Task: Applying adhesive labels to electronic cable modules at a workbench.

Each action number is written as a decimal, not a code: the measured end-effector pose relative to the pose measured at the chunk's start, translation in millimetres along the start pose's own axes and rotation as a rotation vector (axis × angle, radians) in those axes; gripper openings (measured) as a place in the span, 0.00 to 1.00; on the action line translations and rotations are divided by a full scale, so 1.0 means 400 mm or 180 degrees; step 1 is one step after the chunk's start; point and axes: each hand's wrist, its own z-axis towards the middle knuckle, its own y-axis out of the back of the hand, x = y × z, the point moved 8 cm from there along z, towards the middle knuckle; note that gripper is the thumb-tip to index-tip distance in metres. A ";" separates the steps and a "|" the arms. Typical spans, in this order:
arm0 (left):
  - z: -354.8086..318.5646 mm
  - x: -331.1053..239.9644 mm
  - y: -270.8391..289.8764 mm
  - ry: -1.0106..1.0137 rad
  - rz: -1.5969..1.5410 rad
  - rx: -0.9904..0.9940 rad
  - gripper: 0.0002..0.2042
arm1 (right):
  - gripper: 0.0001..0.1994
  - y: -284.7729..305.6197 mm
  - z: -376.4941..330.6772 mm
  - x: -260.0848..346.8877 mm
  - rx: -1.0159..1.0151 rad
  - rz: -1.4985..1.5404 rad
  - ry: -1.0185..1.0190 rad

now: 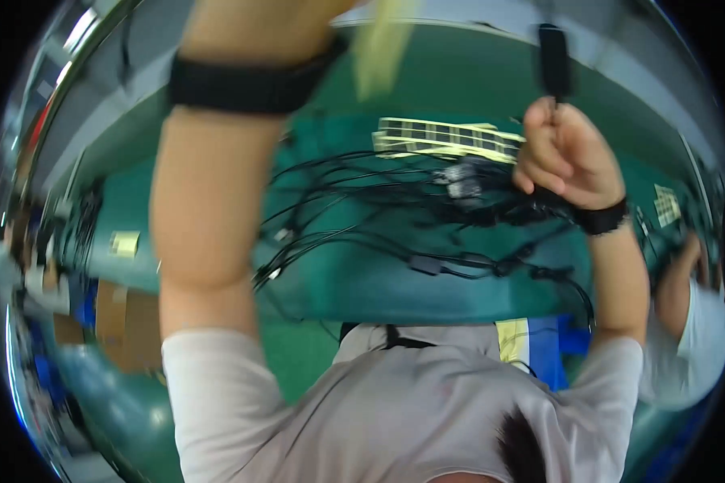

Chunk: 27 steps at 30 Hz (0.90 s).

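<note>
Blurred and cut off by the upper edge, a worker's left hand [274,24] has a grip too obscured to tell, near a pale yellow strip [383,48]. The right hand [573,161], its grip closed, pinches the slim lower end of an oblong black piece [554,64] above a green bench [362,296], where thin black cables [499,213] tangle beside checkered strips [443,138].

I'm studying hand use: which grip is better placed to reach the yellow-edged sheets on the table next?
Probably the right grip: it appears beside the sheets, though holding a black piece. The left grip, blurred at the top edge, looks farther.
</note>
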 end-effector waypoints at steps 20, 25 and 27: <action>-0.892 0.206 0.171 0.5310 -0.0719 -0.1001 0.19 | 0.09 0.011 -0.256 -0.204 0.0049 -0.4959 -0.2185; -0.892 0.167 0.226 0.5818 0.0284 -0.0337 0.18 | 0.11 -0.018 -0.223 -0.188 -0.0363 -0.4924 -0.1802; -0.859 0.138 0.284 0.5354 0.0196 -0.0212 0.15 | 0.11 -0.021 -0.204 -0.167 -0.0475 -0.4945 -0.1773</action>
